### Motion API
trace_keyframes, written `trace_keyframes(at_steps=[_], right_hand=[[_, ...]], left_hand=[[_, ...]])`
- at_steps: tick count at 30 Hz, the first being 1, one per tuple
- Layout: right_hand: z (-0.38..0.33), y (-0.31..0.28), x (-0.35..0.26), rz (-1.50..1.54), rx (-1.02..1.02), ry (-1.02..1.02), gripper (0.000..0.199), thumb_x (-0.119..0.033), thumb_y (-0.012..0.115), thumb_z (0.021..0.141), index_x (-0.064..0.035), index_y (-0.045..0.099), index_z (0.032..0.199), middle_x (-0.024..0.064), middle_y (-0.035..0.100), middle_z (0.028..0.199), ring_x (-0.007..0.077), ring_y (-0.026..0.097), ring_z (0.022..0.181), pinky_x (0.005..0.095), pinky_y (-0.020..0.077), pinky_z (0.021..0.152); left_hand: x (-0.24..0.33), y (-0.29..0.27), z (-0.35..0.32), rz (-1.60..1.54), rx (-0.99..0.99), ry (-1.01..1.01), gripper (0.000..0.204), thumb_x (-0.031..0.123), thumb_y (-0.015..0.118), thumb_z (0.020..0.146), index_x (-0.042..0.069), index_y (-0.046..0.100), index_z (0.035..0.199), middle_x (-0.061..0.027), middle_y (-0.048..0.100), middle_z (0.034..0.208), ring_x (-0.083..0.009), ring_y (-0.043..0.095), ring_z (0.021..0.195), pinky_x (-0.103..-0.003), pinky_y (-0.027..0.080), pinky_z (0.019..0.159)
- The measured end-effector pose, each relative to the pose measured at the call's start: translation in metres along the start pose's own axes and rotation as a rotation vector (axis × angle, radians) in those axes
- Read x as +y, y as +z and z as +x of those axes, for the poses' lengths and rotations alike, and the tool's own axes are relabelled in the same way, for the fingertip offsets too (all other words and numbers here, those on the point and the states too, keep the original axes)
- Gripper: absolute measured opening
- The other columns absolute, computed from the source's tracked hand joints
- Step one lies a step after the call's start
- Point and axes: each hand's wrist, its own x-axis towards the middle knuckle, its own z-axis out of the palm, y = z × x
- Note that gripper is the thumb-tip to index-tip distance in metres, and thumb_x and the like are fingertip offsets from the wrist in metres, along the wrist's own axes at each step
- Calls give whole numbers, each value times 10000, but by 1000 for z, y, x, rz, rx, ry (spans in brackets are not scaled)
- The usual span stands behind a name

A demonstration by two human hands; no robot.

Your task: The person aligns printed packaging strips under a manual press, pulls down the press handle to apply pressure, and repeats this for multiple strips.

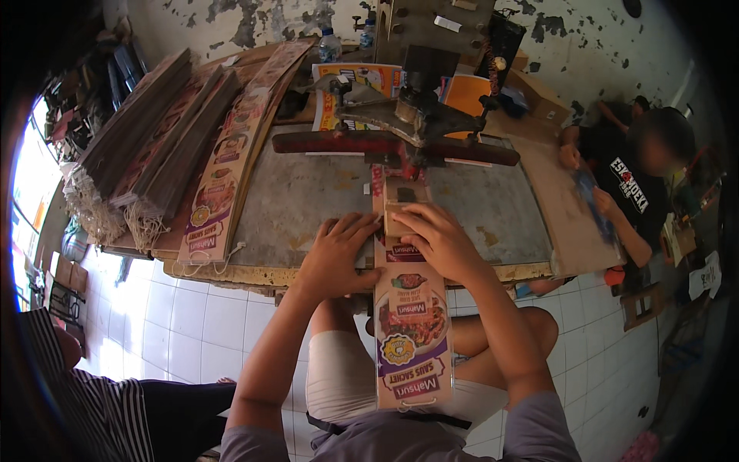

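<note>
Free rm over metal plate (273, 212): 9 o'clk of L hand (335, 258), 3 o'clk of R hand (440, 242). Red bar (331, 143) blocks approx 11–1; card stacks (138, 138), 10.

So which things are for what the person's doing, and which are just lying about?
Probably for the job:
long printed strip
small tan block
metal machine with a red bar
grey plate
stacked strips

Probably just lying about:
plastic bottles
cardboard

I saw the table (508, 273) bearing a grey plate (493, 223), bundles (142, 127) on its left, and a printed strip (416, 308) overhanging the front edge.
</note>
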Motion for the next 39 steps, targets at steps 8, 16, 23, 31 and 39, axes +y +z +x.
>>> trace_keyframes(at_steps=[8,16,23,31,39], right_hand=[[18,15,18,-45,23,-23,522,-85,806,949,-121,696,1458,70,641,1445,332,594,1350,496,496,1147],[17,16,16,-36,44,-20,532,-82,815,930,-107,698,1449,75,647,1432,336,607,1320,496,500,1130],[19,16,17,-18,46,-6,518,-92,811,935,-103,705,1441,84,660,1418,337,614,1310,490,503,1122],[12,20,20,-38,98,10,498,-124,830,934,-69,712,1414,105,678,1463,351,641,1346,482,538,1122],[8,13,10,30,178,77,380,-214,820,977,-23,724,1292,144,709,1347,358,730,1164,478,578,1048]], left_hand=[[1,-1,0,-14,-12,-14,840,463,810,843,55,595,1545,-134,560,1658,-349,459,1571,-576,322,1301],[1,-1,1,-12,-13,-21,846,451,817,825,54,597,1540,-126,561,1657,-347,461,1566,-574,322,1300],[2,-2,1,-16,-17,-27,852,440,821,815,55,594,1541,-115,556,1664,-350,460,1563,-579,325,1296],[1,-1,0,-6,-24,-29,853,450,812,826,71,584,1555,-107,549,1670,-349,459,1564,-582,322,1297],[3,-1,1,7,-36,-32,846,462,813,842,78,580,1558,-112,539,1673,-350,453,1567,-588,326,1292]])
